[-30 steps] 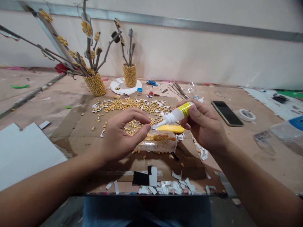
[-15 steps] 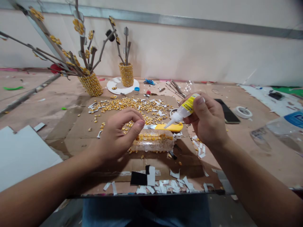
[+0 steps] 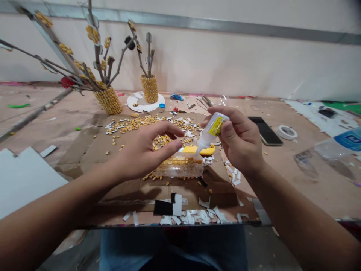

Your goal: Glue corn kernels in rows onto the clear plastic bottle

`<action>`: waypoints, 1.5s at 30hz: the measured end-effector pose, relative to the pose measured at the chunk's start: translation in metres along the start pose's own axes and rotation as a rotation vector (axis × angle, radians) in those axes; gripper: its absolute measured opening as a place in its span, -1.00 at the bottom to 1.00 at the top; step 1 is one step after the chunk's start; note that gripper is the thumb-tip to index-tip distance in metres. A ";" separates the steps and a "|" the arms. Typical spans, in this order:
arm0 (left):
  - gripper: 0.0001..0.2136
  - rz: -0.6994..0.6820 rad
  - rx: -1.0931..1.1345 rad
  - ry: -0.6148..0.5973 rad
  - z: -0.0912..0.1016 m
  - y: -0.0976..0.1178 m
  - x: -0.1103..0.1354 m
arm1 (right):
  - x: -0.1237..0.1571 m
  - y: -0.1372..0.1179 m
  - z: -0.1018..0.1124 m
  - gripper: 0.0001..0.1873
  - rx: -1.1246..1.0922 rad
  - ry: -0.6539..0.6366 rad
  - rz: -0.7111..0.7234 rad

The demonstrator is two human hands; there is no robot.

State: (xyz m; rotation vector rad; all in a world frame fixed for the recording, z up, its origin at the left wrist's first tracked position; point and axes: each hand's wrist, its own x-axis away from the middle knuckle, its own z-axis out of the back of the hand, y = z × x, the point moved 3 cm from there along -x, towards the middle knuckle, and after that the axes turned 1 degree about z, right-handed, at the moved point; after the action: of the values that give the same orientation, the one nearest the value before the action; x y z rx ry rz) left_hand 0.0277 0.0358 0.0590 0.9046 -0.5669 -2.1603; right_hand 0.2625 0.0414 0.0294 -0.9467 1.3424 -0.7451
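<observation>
A small glue bottle (image 3: pixel 211 130) with a yellow label is held in my right hand (image 3: pixel 239 141). Its nozzle tilts down to the left, at the right end of a clear plastic bottle piece (image 3: pixel 180 171). This piece lies on its side and has rows of corn kernels (image 3: pixel 183 161) stuck along it. Over its left part hovers my left hand (image 3: pixel 150 146), thumb and index finger apart with nothing visible between them. Just behind the piece lies a yellow utility knife (image 3: pixel 207 150), partly hidden. Loose corn kernels (image 3: pixel 135 123) are spread behind it on the cardboard (image 3: pixel 87 150).
Two corn-covered pots (image 3: pixel 108 101) with twigs stand at the back left, one on a white disc (image 3: pixel 132 102). A phone (image 3: pixel 265 131), a tape roll (image 3: pixel 287 132) and a plastic bottle (image 3: pixel 335 148) lie right. Paper scraps (image 3: pixel 197 217) litter the front edge.
My left thumb and index finger have parted, and that hand has shifted slightly up and right. My right hand has brought the glue nozzle left and down to the plastic piece.
</observation>
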 end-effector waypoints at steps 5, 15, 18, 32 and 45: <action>-0.85 0.009 0.211 -0.126 -0.011 0.019 -0.040 | 0.002 -0.009 -0.005 -0.68 0.083 -0.061 0.129; -0.79 -0.079 0.329 -0.216 -0.023 0.041 -0.068 | 0.000 -0.010 -0.002 -0.52 0.131 0.011 0.184; -0.83 -0.068 0.297 -0.178 -0.022 0.040 -0.065 | 0.002 -0.008 -0.008 -0.54 0.067 -0.023 0.160; -0.87 -0.131 0.226 -0.070 -0.034 0.030 -0.057 | 0.007 0.000 -0.017 -0.50 -0.025 -0.077 0.115; -0.81 -0.090 0.233 0.019 -0.041 0.027 -0.050 | 0.009 -0.001 -0.016 -0.60 -0.026 -0.097 0.141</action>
State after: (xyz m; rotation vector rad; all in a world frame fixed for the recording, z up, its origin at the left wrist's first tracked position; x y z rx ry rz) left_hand 0.0950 0.0514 0.0705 1.0931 -0.7944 -2.1941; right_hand 0.2476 0.0305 0.0265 -0.8879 1.3211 -0.5686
